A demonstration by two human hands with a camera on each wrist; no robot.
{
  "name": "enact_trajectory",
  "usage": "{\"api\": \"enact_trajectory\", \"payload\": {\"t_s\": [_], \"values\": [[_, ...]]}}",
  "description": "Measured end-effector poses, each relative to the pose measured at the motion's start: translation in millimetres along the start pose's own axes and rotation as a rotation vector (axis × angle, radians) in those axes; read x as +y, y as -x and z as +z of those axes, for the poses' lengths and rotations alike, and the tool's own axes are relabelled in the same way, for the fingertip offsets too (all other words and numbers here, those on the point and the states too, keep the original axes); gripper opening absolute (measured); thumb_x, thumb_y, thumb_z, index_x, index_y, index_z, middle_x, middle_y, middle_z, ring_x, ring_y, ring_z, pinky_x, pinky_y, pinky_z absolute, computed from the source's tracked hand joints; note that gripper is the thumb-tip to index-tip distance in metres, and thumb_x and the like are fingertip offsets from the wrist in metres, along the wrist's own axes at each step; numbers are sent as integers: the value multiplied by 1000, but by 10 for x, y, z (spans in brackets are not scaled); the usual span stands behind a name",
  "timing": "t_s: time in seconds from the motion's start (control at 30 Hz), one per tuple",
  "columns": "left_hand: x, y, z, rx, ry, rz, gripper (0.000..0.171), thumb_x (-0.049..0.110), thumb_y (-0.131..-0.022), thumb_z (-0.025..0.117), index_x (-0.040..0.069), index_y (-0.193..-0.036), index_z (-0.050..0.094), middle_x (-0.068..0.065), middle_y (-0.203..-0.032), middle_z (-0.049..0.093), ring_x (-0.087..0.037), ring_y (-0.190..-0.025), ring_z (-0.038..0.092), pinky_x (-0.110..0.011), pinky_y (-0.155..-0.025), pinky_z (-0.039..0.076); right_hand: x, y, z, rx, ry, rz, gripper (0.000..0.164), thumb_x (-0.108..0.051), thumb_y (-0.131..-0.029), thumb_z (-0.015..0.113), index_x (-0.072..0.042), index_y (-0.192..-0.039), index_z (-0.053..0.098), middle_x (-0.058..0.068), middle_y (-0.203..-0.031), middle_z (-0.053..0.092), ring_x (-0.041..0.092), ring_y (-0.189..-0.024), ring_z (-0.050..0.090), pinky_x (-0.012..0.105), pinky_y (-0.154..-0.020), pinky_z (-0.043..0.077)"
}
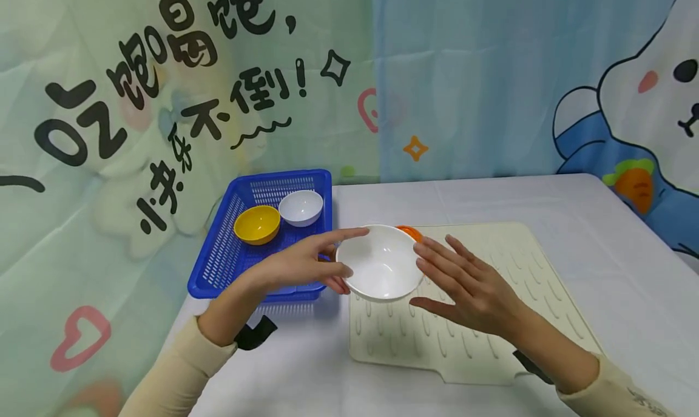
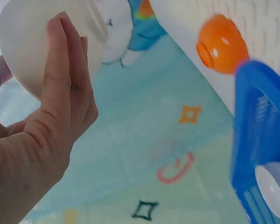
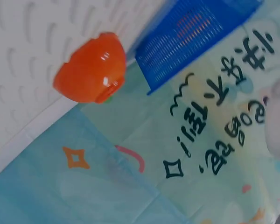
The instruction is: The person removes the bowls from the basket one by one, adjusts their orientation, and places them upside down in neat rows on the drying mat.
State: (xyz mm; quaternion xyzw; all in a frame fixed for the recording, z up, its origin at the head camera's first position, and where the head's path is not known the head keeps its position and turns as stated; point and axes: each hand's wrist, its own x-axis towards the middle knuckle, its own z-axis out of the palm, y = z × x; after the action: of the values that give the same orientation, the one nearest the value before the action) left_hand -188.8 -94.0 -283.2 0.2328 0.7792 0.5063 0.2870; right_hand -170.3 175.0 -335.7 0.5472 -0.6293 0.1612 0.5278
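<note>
A white bowl (image 1: 384, 262) is held above the near part of a cream draining mat (image 1: 491, 271), its hollow facing the head camera. My left hand (image 1: 307, 262) grips it from the left, with the thumb at the near rim and the other fingers against its outside, as the left wrist view shows. At the bowl's right side, my right hand (image 1: 472, 289) has its fingers straight, fingertips right at the rim. Behind the bowl, an orange bowl (image 3: 94, 70) sits upside down on the mat; the head view shows only a sliver of it.
On the left, a blue plastic basket (image 1: 210, 271) contains a yellow bowl (image 1: 256, 224) and another white bowl (image 1: 301, 208). Both stand on a table with a white cloth (image 1: 617, 271). Printed curtains (image 1: 464, 101) hang along the back and left edges.
</note>
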Motion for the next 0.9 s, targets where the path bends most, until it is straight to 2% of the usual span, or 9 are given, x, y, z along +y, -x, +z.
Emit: {"api": "enact_trajectory", "payload": {"t_s": [0.17, 0.33, 0.67, 0.9], "values": [[93, 21, 161, -73, 27, 25, 64, 6, -89, 59, 28, -143, 34, -20, -90, 51, -25, -80, 67, -33, -72, 54, -135, -44, -29, 139, 91, -144, 36, -21, -92, 58, 6, -116, 55, 18, -116, 59, 27, -116, 52, 39, -100, 37], [160, 28, 253, -131, 51, 60, 64, 4, -89, 58, 26, -144, 34, -18, -92, 55, -25, -80, 67, -34, -73, 54, -216, -58, -35, 234, 97, -222, 29, -16, -92, 57, 6, -112, 57, 17, -115, 61, 27, -113, 55, 38, -98, 40], [241, 54, 362, -155, 21, 81, 62, 6, -90, 58, 28, -143, 34, -16, -88, 57, -21, -77, 67, -30, -76, 53, -246, -71, -31, 332, 135, -283, 21, -5, -96, 46, 7, -111, 56, 17, -114, 59, 28, -113, 54, 35, -98, 40], [257, 62, 389, -167, 26, 111, 63, 5, -90, 58, 26, -143, 33, -16, -87, 56, -21, -77, 67, -31, -75, 53, -221, -55, -27, 377, 132, -313, 19, -6, -96, 47, 6, -107, 57, 17, -108, 61, 29, -109, 56, 36, -96, 42]]}}
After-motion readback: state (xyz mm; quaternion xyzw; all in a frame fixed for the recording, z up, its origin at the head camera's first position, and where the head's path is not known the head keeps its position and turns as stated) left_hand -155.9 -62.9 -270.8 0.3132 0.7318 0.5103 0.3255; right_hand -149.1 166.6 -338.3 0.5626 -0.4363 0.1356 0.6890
